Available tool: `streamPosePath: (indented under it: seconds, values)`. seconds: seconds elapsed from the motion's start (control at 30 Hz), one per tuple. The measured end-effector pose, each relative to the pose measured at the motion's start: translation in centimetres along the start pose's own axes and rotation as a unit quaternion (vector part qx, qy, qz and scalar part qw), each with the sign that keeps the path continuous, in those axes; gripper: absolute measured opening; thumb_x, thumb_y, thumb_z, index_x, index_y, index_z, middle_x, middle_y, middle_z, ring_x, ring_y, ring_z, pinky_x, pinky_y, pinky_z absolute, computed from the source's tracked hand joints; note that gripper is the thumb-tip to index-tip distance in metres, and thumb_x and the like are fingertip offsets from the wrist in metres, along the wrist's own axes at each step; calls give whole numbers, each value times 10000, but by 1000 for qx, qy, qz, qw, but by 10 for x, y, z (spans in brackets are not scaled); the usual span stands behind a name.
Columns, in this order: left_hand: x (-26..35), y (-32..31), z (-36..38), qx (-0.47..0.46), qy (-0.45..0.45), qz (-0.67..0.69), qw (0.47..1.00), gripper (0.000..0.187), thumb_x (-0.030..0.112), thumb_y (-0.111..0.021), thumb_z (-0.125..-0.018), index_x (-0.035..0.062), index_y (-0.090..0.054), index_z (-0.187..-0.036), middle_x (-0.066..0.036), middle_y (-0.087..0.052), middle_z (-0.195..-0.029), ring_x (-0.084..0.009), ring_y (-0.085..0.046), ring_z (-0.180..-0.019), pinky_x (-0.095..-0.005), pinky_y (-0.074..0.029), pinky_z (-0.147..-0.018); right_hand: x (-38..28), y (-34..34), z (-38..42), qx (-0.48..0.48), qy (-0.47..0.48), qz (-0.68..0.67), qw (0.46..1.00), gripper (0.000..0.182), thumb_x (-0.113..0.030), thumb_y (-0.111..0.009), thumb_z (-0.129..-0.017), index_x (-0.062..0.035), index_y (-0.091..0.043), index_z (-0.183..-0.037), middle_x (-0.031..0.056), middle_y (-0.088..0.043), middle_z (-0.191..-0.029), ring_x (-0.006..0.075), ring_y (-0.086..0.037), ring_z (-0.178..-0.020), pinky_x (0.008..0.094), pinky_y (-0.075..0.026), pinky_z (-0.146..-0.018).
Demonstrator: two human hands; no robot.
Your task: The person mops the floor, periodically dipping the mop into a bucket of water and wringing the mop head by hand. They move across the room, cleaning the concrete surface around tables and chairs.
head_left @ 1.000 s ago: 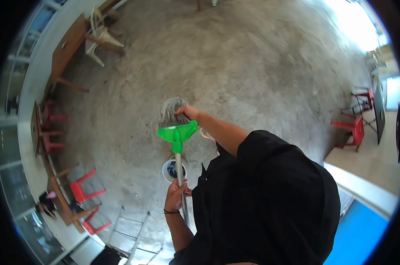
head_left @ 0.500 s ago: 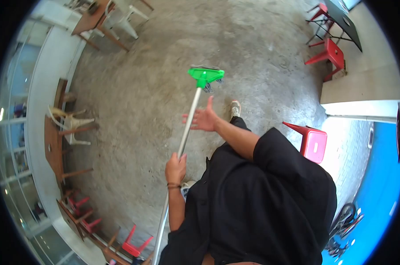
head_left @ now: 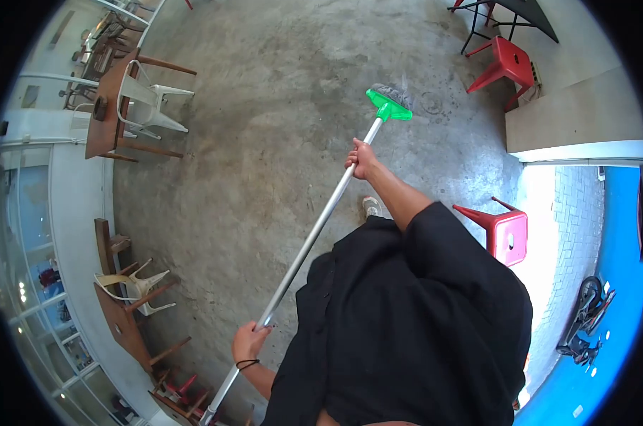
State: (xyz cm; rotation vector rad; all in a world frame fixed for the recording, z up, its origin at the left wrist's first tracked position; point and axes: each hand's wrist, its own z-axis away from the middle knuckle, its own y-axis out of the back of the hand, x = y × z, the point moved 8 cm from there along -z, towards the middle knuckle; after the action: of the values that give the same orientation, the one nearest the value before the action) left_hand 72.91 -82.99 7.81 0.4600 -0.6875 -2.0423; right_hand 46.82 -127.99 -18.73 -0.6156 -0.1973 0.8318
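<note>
A mop with a long silver pole (head_left: 313, 238) slants across the view from lower left to upper middle. Its bright green head (head_left: 389, 106) carries grey strands (head_left: 394, 95) at the far end, on or close to the concrete floor. My right hand (head_left: 362, 160) is wrapped round the pole a little below the green head. Farther down, near the pole's lower end, my left hand (head_left: 248, 343), with a dark band at the wrist, grips it too.
Close on my right stands a red stool (head_left: 507, 238); another red stool (head_left: 509, 65) is by a black folding table (head_left: 531, 15). Along the left wall are wooden tables (head_left: 108, 106) and cream metal chairs (head_left: 145, 103). A motorbike (head_left: 585, 319) stands outside the doorway.
My right hand, open beside the pole before, has closed round it. The mop head has swung to the right and slightly away, while my left hand has moved lower and leftward.
</note>
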Motion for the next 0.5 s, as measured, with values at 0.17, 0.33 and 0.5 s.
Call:
streamPosePath:
  seconds: [0.17,0.33,0.5]
  values:
    - [-13,87,-31,33,63,-46,996,391,437,-724,-647,74,-683,-783,-174,-643,-750,-347,-617,-718,-413,-457,-616,-37,-25,-26,-44,23,-58,997,428,-388,-551,-904,-191,-293,-624,-70,-226,-478,78,-262,-370,259,-271,-383]
    - [9,215,-109,175,6,-131,976,373,424,-732,-624,78,-686,-756,-164,-647,-751,-344,-617,-758,-429,-425,-727,-50,-41,-80,42,52,-83,994,483,-390,-585,-879,-199,-257,-581,-66,-240,-464,81,-265,-366,260,-275,-401]
    - [-4,373,-171,350,-75,-215,909,295,366,-735,-605,110,-670,-736,-128,-633,-739,-340,-592,-773,-423,-383,-780,-15,-110,-58,-30,120,-185,975,492,-374,-588,-875,-187,-266,-554,-58,-276,-456,83,-270,-351,254,-272,-383]
